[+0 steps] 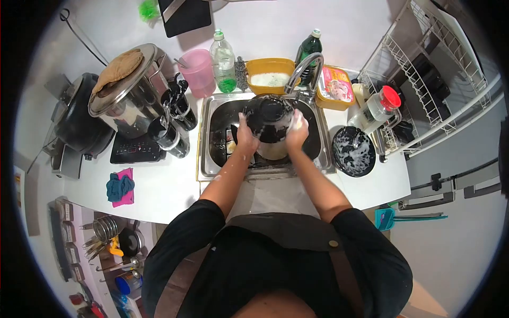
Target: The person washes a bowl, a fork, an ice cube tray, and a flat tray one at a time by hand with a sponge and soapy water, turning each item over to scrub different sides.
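1. Two hands hold one black bowl with white suds on it, and the bowl is up over the sink, not on the worktop
2. The left hand is clamped on the left side of the bowl, with its thumb up along the edge; I cannot see all its fingers, as some are tucked behind
3. The right hand is clamped on the right side, with lots of foam on it; I cannot tell if a sponge is in there too
4. The hands are apart from each other, with the bowl in between, so it lies to the right of the left hand and to the left of the right hand
5. The bowl is round, so it has no long way to point; it looks tipped, with a small ring in the middle facing up, which I think is its foot
6. The tap bends over near the far right edge of the bowl, and the right hand is the nearer hand to it
7. A black dish with suds sits on the worktop just right of the sink, nearer to the right hand too
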Motion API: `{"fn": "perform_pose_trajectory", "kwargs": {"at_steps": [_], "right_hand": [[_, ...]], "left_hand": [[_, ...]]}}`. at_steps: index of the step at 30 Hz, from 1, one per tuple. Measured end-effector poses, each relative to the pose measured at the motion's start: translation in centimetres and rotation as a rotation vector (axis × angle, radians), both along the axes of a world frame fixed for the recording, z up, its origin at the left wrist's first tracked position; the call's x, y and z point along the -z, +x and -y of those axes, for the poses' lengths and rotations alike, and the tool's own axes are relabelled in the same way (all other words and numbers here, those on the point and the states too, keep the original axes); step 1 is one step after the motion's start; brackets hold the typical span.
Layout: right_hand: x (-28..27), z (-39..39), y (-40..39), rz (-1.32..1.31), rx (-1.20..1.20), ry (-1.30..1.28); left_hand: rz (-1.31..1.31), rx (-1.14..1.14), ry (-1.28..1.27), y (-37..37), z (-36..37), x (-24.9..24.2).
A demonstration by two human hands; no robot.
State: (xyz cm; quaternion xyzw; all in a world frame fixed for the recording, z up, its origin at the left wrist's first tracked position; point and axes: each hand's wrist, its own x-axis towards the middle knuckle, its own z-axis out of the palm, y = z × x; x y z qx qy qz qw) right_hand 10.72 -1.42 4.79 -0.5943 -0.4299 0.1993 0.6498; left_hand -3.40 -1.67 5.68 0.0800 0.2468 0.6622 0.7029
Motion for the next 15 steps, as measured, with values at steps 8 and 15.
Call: {"fn": "perform_pose_trajectory", "kwargs": {"at_steps": [8, 15], "right_hand": [[-3.6, 5.0, -4.7, 1.184, -0.402, 0.439], [-8.8, -5.9, -1.7, 0.889, -0.673, -0.012]], "left_hand": [[-0.249, 0.095, 0.062, -0.9, -1.1, -2.0], [-0.328, 0.210, 0.006, -2.4, 2.7, -2.6]]}}
